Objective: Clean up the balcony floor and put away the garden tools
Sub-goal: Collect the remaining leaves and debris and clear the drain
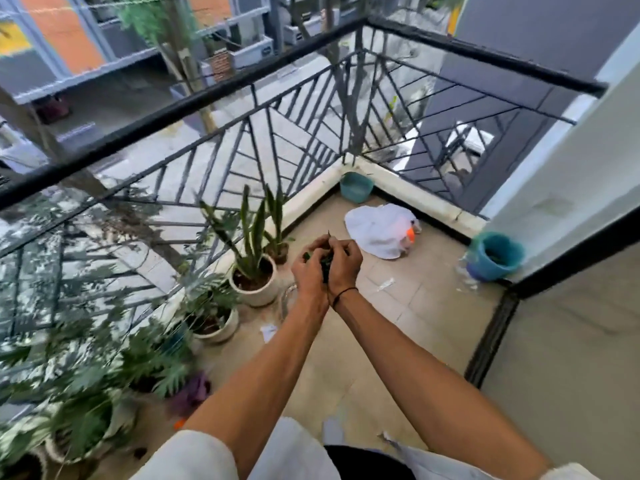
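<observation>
Leaves [325,263], a small dark green clump gathered off the balcony floor [398,306], sit pressed between both hands held out in front; the step looks like collecting litter, and next they need carrying to a bin, probably the teal bucket [498,254] to the right of the hands. Left hand [308,268] and right hand [341,259] curl tight around the clump, fingers closed, touching each other. White bag [377,230] lies just beyond; potted plants [254,271] stand to the left
</observation>
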